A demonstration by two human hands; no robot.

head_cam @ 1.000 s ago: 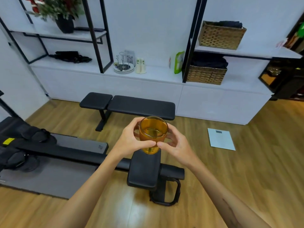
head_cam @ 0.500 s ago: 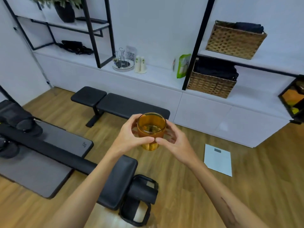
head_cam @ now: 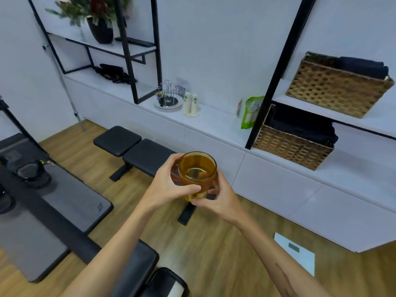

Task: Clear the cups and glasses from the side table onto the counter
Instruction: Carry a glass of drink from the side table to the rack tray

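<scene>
Amber glass [head_cam: 197, 175] held in mid-air over the wood floor [head_cam: 225, 249], in front of the white counter [head_cam: 216, 121]. Upright, long axis vertical, open mouth up, slight tilt toward camera; some liquid inside. Left hand [head_cam: 169, 187] wraps its left side, thumb across the front; right hand [head_cam: 220, 200] cups the right side and lower part, fingers curled round it. Both grip it.

Writing: a QR-code card [head_cam: 181, 90] on the counter, not readable. Two white paper cups [head_cam: 191, 103] upside down beside it, with a green logo, text too small. Green pouch [head_cam: 249, 112] print illegible. Small logo on the grey mat [head_cam: 81, 202], unreadable.

Black bench [head_cam: 137, 151] just beyond the glass. Two wicker baskets [head_cam: 334, 88] on the shelves at right, dark cloth inside.
</scene>
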